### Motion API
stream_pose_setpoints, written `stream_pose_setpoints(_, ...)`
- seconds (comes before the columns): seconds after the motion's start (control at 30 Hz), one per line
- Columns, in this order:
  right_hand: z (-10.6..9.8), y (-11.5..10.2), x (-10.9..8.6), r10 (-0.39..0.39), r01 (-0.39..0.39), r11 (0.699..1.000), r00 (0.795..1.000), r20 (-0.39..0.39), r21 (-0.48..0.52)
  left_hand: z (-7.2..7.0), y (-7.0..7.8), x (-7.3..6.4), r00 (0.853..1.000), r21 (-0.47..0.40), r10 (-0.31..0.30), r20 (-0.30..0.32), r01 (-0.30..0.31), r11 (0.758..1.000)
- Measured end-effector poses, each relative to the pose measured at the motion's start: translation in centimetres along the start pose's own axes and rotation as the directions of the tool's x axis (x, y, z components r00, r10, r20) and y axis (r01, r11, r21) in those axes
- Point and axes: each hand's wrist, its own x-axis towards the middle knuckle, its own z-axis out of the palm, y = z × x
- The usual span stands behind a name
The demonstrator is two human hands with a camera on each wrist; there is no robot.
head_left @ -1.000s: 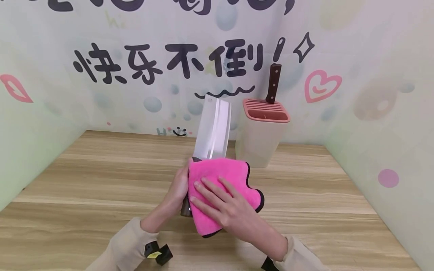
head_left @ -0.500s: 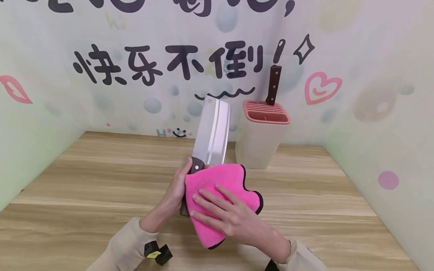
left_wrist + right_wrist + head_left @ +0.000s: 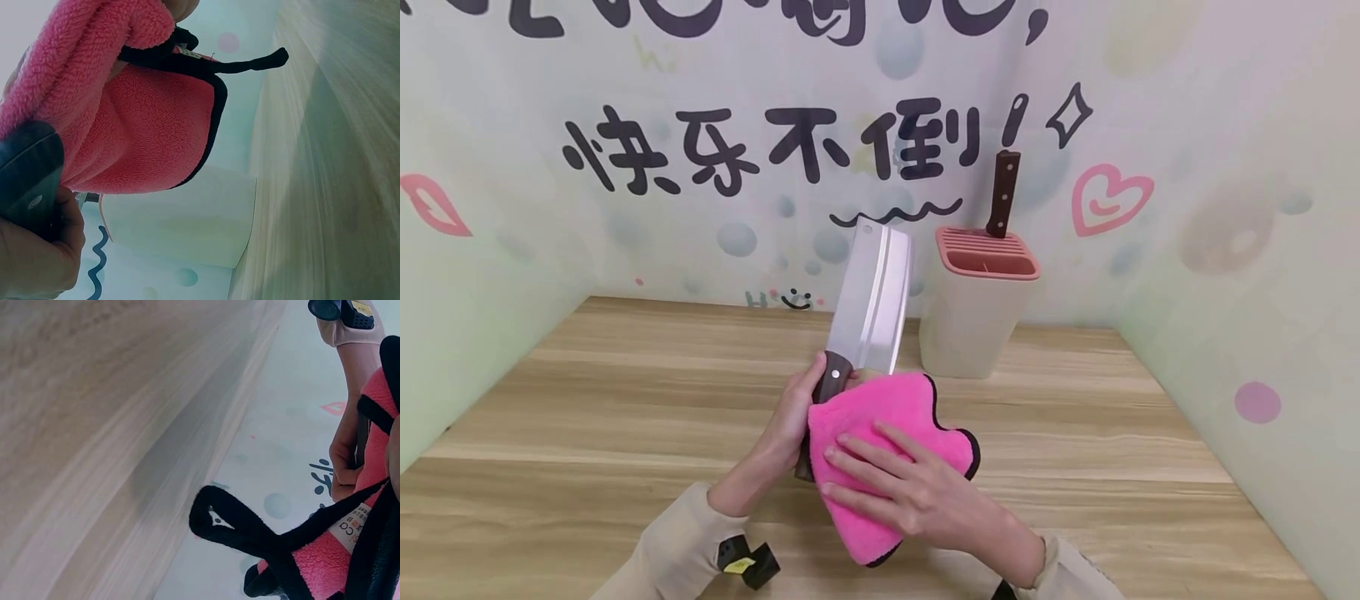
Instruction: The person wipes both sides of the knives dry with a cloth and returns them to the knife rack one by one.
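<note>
A cleaver (image 3: 867, 292) with a broad steel blade and dark riveted handle points up and away in the head view. My left hand (image 3: 784, 421) grips its handle, thumb along the near side. A pink plush cloth (image 3: 887, 404) with black edging covers the lower handle. My right hand (image 3: 917, 492) holds the cloth against it, fingers stretched across the top; its thumb is hidden in the head view. In the left wrist view the cloth (image 3: 156, 131) drapes beside the handle (image 3: 31, 181). A black loop and white label on the cloth (image 3: 322, 562) show in the right wrist view.
Behind the cleaver, to the right, a cream knife block (image 3: 973, 325) with a pink slotted top stands by the back wall. Another knife's brown handle (image 3: 1002, 196) sticks up from it. Printed walls border the wood-grain table (image 3: 647, 375).
My right hand and the cloth have slid down the handle towards me, uncovering its upper end and rivet. My left hand keeps its grip on the cleaver, nearly in place.
</note>
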Motion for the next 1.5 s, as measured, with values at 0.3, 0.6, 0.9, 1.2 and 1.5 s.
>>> stream_pose_setpoints(0.3,0.1,-0.1,-0.1,0.037,-0.037,0.999,0.999,-0.001,0.014,0.2,-0.4,0.0,1.000,0.010,0.017,0.000,-0.017,1.000)
stream_pose_setpoints(0.6,-0.3,0.2,0.2,0.116,-0.116,0.993,0.991,0.062,0.008,0.3,-0.3,0.0,0.996,0.066,0.057,-0.070,-0.053,0.996)
stream_pose_setpoints(0.9,-0.2,0.7,0.7,0.197,-0.198,0.980,0.978,0.065,0.001,0.3,-0.6,0.1,0.989,0.165,0.103,-0.105,-0.085,0.983)
stream_pose_setpoints(1.2,0.2,1.0,1.3,0.308,-0.307,0.951,0.951,0.030,-0.021,0.5,-0.8,0.3,0.986,0.202,0.122,-0.116,-0.097,0.975)
stream_pose_setpoints(1.5,0.5,1.3,1.6,0.420,-0.421,0.907,0.907,0.027,0.023,0.7,-1.0,0.4,0.989,0.247,0.116,-0.095,-0.089,0.965)
